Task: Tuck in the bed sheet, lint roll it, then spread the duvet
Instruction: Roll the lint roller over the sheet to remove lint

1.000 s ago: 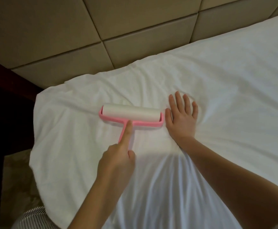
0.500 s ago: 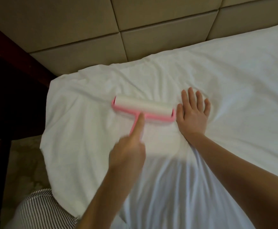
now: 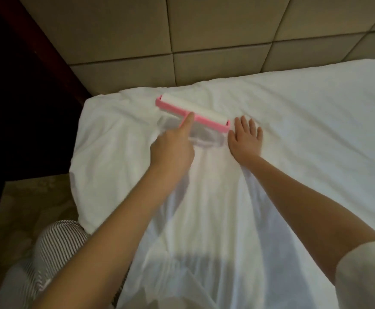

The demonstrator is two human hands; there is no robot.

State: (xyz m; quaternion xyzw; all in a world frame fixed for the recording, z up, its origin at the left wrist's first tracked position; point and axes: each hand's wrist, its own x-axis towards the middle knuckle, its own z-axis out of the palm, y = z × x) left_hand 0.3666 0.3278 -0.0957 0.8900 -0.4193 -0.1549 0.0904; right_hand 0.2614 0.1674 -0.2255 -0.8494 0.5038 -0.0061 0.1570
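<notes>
Grips the lint roller [image 3: 194,109] by its pink handle with the left hand [image 3: 171,150], lower fingers curled round the handle and the forefinger laid straight along it up to the pink crossbar. Has the white roll down on the bed sheet [image 3: 304,134], just ahead of that forefinger, slanted, one end farther off to the left, the other nearer and beside the right hand [image 3: 245,139]. Presses the right hand flat on the sheet, palm down, fingers straight and a little spread, grasping nothing; thumb side just beside the roller's near end, contact with the pink frame impossible to tell. Reaches forward with both bare forearms, a pale rolled sleeve [image 3: 365,270] on the right one. Shows creased white cloth around and between both hands, folds running back under the arms, smoother cloth out to the right of the right hand. Faces a padded tan headboard [image 3: 215,30] beyond both hands, close behind the roller. Has dark wooden furniture [image 3: 26,85] well to the left of the left hand, and striped clothing [image 3: 55,239] low beside the left forearm, above a patterned floor [image 3: 26,197].
</notes>
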